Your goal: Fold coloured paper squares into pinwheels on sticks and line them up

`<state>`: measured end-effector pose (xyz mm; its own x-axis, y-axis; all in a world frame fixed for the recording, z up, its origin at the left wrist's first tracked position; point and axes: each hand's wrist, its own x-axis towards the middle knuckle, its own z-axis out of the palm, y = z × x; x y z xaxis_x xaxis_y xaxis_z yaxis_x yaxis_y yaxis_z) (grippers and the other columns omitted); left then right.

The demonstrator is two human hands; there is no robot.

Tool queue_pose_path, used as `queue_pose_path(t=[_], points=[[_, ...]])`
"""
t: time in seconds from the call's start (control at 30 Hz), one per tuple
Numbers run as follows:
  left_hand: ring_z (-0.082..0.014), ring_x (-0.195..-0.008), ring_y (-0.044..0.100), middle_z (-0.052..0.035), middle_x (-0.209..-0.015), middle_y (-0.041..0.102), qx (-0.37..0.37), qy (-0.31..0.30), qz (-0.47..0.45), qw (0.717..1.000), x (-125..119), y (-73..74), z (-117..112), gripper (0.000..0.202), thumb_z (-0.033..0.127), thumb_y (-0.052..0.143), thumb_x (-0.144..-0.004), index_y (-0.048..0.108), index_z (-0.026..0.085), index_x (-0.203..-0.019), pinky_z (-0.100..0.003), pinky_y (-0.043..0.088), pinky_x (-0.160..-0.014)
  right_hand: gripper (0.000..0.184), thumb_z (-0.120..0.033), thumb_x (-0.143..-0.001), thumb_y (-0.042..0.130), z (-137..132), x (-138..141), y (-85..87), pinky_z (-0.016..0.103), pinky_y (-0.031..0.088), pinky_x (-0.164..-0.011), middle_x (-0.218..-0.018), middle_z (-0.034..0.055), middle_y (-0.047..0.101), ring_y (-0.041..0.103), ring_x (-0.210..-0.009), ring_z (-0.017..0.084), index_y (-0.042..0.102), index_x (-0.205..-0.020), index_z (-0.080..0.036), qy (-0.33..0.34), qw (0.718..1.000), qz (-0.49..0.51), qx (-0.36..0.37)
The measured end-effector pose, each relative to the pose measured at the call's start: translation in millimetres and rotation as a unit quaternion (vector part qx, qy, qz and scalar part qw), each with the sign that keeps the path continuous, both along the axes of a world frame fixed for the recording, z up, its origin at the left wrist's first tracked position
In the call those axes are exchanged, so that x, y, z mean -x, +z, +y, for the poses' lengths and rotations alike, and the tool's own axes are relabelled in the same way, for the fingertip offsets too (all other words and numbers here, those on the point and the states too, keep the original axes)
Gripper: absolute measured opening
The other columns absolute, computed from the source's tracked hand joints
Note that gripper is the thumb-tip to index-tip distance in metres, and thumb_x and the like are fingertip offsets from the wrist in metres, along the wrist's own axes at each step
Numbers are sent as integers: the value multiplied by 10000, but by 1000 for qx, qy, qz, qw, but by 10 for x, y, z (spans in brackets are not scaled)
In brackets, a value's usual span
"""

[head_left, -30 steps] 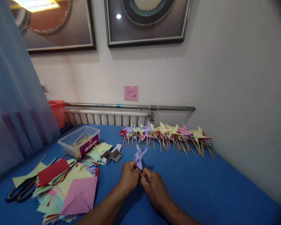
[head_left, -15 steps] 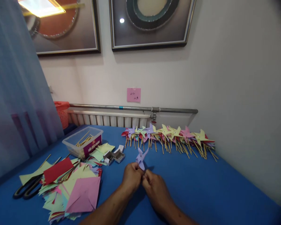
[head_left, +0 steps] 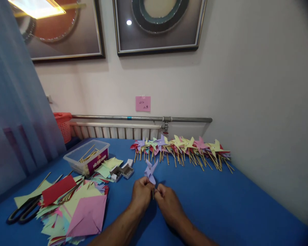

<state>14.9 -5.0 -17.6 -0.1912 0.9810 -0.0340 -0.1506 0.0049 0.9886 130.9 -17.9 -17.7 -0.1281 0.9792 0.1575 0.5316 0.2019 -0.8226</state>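
A purple paper pinwheel stands up just above my two hands, its blades facing away and upward. My left hand is closed, its thumb and fingers pinching right under the blades. Close on the other side, my right hand is also closed, its fingertips at the thin wooden stick below the pinwheel. Fingers cover most of the join between stick and paper.
Finished pinwheels lie in a row along the wall. To the left are a clear tub of sticks, small open boxes with tiny metal pieces, a heap of coloured paper, and black-handled scissors. Everything rests on a blue cloth.
The view has shifted slightly to the right. My hands have parted a little, and a short length of stick now shows between them under the purple pinwheel.
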Motion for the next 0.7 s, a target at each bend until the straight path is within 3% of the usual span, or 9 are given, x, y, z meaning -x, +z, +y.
queue_pose_path(t=[0.33,0.5,0.7], points=[[-57,-381,323,56,-420,431,17,8,3,1000,47,49,-11,306,370,729,-610,493,190,-533,-214,197,-422,265,-341,-885,441,82,-66,-53,266,256,-527,-534,-53,447,438,-528,143,415,-639,-246,-25,1000,18,-5],[-72,-417,378,51,-464,464,-2,25,-14,1000,138,70,41,313,414,732,-647,525,186,-589,-213,281,-461,280,-357,-883,428,102,-131,-17,273,263,-531,-543,-57,392,389,-530,144,389,-627,-251,-55,998,30,1],[-88,-447,405,46,-487,478,-40,57,28,997,284,131,77,273,412,696,-708,563,191,-618,-222,300,-481,308,-388,-935,433,30,-141,55,279,278,-569,-572,-50,440,424,-560,146,438,-666,-238,28,999,2,-33]])
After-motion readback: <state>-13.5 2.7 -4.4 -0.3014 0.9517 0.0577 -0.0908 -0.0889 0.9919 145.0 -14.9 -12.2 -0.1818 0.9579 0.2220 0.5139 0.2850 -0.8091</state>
